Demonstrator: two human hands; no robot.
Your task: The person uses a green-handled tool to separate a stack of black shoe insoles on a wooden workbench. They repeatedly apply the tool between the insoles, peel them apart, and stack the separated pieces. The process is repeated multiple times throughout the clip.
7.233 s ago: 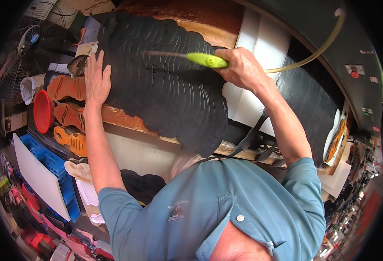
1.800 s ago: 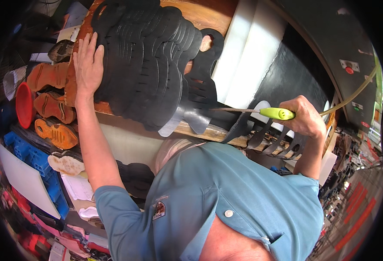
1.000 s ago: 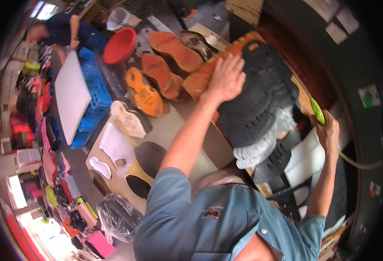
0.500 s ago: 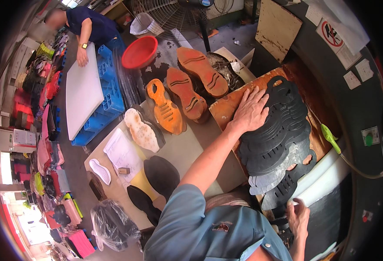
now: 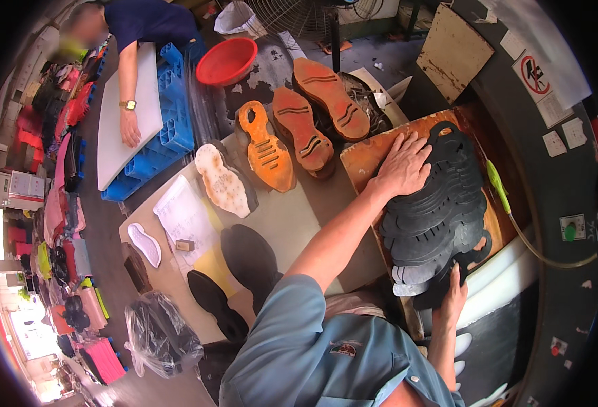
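A fanned row of black, sole-shaped sheets [image 5: 434,203] lies overlapping on a wooden board [image 5: 361,157] in front of me. My left hand [image 5: 405,164] rests flat across the far left part of the row, fingers stretched out. At the near end, my right hand [image 5: 453,295] grips the edge of the nearest black sole sheet [image 5: 433,293]; some of its fingers are hidden beneath it. Greyish edges [image 5: 407,277] show on the sheets at this end.
Left of the board, orange sole moulds [image 5: 266,149], reddish ones [image 5: 303,132] and a white sole [image 5: 223,180] lie on the table. Papers [image 5: 183,217] and black soles [image 5: 250,261] are nearer. A green-handled tool [image 5: 497,184] with a hose lies right. A co-worker leans over a white board [image 5: 112,136].
My right hand has moved up and forward to the near end of the row and taken hold of the nearest sheet. My left hand stays on the row. The view has shifted slightly.
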